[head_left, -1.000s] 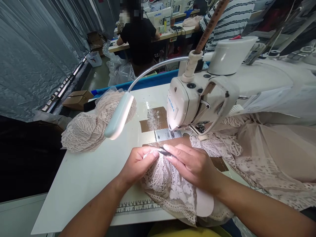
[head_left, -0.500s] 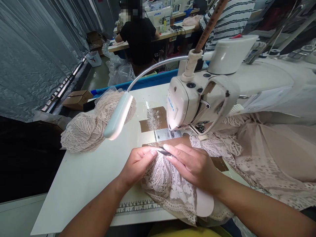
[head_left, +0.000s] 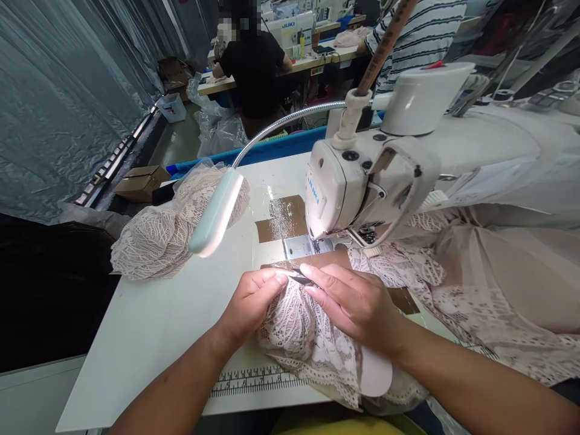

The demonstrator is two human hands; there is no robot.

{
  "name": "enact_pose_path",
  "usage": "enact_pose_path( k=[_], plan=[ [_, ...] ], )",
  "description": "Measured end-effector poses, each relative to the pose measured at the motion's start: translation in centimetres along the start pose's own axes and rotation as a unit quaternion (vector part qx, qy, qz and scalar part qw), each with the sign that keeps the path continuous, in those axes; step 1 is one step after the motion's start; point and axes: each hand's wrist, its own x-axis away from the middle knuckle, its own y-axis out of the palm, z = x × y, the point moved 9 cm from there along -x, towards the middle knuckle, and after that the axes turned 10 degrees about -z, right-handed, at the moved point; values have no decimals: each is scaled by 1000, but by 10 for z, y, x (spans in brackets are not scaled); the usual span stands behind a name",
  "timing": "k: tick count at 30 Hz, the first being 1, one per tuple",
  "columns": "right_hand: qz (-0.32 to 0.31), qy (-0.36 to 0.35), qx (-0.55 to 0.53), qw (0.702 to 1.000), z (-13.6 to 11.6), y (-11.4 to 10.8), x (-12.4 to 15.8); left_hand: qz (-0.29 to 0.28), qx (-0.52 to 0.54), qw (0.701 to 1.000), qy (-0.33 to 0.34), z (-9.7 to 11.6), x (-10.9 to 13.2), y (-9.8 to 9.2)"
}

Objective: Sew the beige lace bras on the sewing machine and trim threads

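Observation:
My left hand (head_left: 254, 302) pinches the upper edge of a pale pink lace piece (head_left: 294, 326), thumb against forefinger. Opposite it, my right hand (head_left: 351, 302) grips a small pair of dark thread snips (head_left: 302, 279), their pointed tips directed at the pinched edge. The gathered lace hangs below both hands and lies over the table's front edge. Just beyond my fingers is the white sewing machine (head_left: 335, 187), its needle area above a metal plate (head_left: 299, 246). Whether the blades touch a thread is too small to make out.
A lit lamp (head_left: 217, 211) on a bendy neck hangs left of the machine head. Stacked lace pieces (head_left: 151, 244) lie on the white table (head_left: 149, 338) at left. More lace and mesh fabric (head_left: 493, 272) covers the right side. Two people sit farther back.
Almost nothing differs: both hands keep their place at the lace edge, and the snips' blades have shifted very slightly.

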Motion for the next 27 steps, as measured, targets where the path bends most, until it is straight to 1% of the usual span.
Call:
enact_pose_path(
  k=[13, 27],
  plan=[
    [-3, 4, 1, 1000, 1, 1, 0, 10, -74, 997, 25, 8, 2, 0],
    [-4, 11, -1, 1000, 3, 2, 2, 10, -80, 997, 20, 9, 2, 0]
  ],
)
